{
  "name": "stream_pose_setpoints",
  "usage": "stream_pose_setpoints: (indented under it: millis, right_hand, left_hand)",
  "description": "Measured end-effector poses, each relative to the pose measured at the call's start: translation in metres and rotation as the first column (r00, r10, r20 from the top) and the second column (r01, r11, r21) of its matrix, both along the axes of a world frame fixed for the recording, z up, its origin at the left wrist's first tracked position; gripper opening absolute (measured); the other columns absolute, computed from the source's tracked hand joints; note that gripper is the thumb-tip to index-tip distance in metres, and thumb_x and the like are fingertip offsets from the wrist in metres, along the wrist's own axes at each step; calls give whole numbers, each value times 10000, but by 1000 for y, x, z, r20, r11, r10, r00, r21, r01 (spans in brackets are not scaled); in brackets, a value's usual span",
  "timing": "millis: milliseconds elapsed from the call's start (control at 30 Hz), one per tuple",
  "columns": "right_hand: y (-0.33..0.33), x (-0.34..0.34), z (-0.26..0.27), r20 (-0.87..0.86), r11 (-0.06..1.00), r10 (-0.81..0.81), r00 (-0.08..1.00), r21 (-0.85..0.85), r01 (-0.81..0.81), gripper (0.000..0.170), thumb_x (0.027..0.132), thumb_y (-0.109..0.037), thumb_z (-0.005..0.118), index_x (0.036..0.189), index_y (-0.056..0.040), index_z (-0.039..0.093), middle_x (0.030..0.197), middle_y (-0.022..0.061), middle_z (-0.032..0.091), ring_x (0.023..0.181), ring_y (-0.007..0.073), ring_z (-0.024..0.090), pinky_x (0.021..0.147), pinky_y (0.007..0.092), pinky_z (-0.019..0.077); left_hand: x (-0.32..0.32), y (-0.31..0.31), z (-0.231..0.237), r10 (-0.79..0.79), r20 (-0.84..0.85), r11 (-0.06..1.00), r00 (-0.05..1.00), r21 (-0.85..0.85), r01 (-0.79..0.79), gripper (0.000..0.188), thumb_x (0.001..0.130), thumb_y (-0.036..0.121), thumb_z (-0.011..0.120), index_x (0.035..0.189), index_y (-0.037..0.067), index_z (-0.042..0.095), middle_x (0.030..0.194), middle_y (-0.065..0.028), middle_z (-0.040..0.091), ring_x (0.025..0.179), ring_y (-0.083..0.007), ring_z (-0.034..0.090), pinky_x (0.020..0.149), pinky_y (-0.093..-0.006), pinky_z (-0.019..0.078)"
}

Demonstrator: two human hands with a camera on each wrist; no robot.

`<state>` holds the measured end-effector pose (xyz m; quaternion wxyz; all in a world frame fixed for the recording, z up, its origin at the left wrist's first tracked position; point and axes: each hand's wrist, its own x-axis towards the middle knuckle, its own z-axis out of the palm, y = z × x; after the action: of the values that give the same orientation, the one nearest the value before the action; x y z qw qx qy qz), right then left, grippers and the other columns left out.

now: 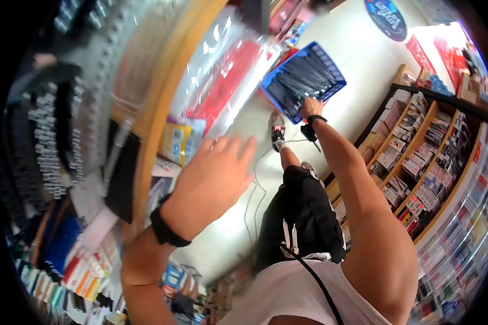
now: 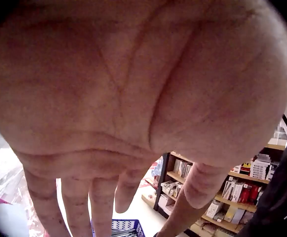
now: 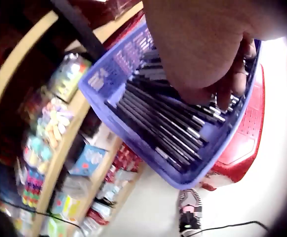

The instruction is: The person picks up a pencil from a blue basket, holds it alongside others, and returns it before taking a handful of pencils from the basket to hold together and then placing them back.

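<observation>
Your right hand (image 1: pixel 311 107) reaches over the near rim of the blue basket (image 3: pixel 101 106), fingers curled down at the silver ends of the dark rods (image 3: pixel 153 118); whether they pinch any, you can't tell, because the palm hides the fingertips. Your left hand (image 1: pixel 211 173) hangs wide, fingers straight, holding nothing.

The rods lie loose and close together, so pulling on one could drag neighbours along or spill them. The basket seems to rest on a red plastic thing (image 3: pixel 244 143); leaning on the rim might tip it.

Further out, clear plastic packs (image 1: pixel 228 76) jut from the left shelf (image 1: pixel 165 70), near your left hand, and a careless swing could knock them. The right bookcase (image 1: pixel 429 124) limits room beside your right arm. On the floor, a thin cable (image 3: pixel 234 225) runs by your shoe (image 3: pixel 189 210) and could snag a step.
</observation>
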<state>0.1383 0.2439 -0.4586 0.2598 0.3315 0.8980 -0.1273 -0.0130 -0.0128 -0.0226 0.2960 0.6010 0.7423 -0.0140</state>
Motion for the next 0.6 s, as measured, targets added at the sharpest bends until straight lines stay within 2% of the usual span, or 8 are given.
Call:
stream_pose_setpoints:
  millis: [67, 200, 267, 333, 400, 467, 533, 600]
  right_hand:
    - [3, 5, 20, -91, 987, -159, 983, -50, 155, 191, 780, -146, 617, 874, -14, 717, 920, 230, 722, 876, 389, 713, 766, 478, 576]
    - [15, 30, 83, -348, 948, -319, 881, -100, 303, 202, 812, -194, 596, 807, -21, 699, 785, 250, 685, 770, 436, 688, 691, 517, 557]
    - [20, 43, 147, -507, 966, -258, 823, -132, 222, 186, 841, -199, 596, 820, -62, 720, 768, 196, 690, 719, 394, 682, 661, 491, 534]
    - [24, 56, 221, -563, 961, -228, 794, -260, 93, 122, 849, -95, 645, 888, -38, 744, 822, 171, 716, 743, 306, 699, 716, 384, 540]
    - [6, 59, 335, -660, 919, -280, 697, -394, -4, 136, 884, -95, 683, 976, -28, 757, 883, 150, 742, 724, 265, 700, 711, 358, 543]
    - [-12, 68, 403, -699, 908, -288, 654, -417, -46, 136, 893, -112, 695, 993, -55, 769, 914, 109, 758, 693, 217, 679, 667, 317, 520]
    - [-36, 73, 470, -731, 909, -302, 612, -415, -46, 118, 875, -95, 723, 974, -56, 773, 913, 78, 760, 693, 167, 635, 645, 273, 470]
    - [-55, 81, 495, -748, 874, -423, 511, -486, 13, 135, 845, -90, 759, 975, -58, 774, 909, 104, 758, 753, 213, 691, 694, 310, 510]
  left_hand:
    - [0, 2, 3, 48, 90, 999, 995, -17, -47, 592, 910, 278, 667, 1384, -20, 475, 1234, -179, 589, 1124, -313, 551, 955, -408, 432]
    - [4, 0, 10, -11, 121, 1000, 993, 11, 10, 598, 920, 288, 662, 1394, -21, 467, 1206, -180, 599, 1127, -332, 554, 970, -425, 434]
    - [4, 3, 18, -6, 172, 1000, 985, -6, 7, 593, 922, 281, 659, 1387, -32, 465, 1244, -193, 590, 1171, -353, 542, 1017, -440, 425]
    - [3, 3, 18, -8, 219, 991, 976, 132, -21, 620, 904, 242, 679, 1408, -33, 444, 1370, -217, 524, 1272, -374, 492, 1086, -441, 394]
    - [3, 9, 24, -4, 183, 954, 983, 296, -51, 643, 892, 219, 690, 1424, -31, 429, 1423, -224, 477, 1316, -384, 456, 1116, -444, 371]
    - [5, 12, 31, 53, 197, 889, 979, 438, -136, 713, 858, 162, 717, 1466, -16, 388, 1521, -228, 375, 1400, -403, 374, 1164, -454, 330]
    - [3, 15, 29, 46, 227, 839, 973, 520, -161, 683, 870, 179, 704, 1456, -6, 405, 1486, -205, 421, 1376, -387, 396, 1150, -456, 335]
    - [6, 16, 38, 46, 373, 805, 927, 536, -255, 480, 902, 112, 659, 1348, 18, 510, 1191, -196, 607, 1120, -379, 579, 974, -443, 473]
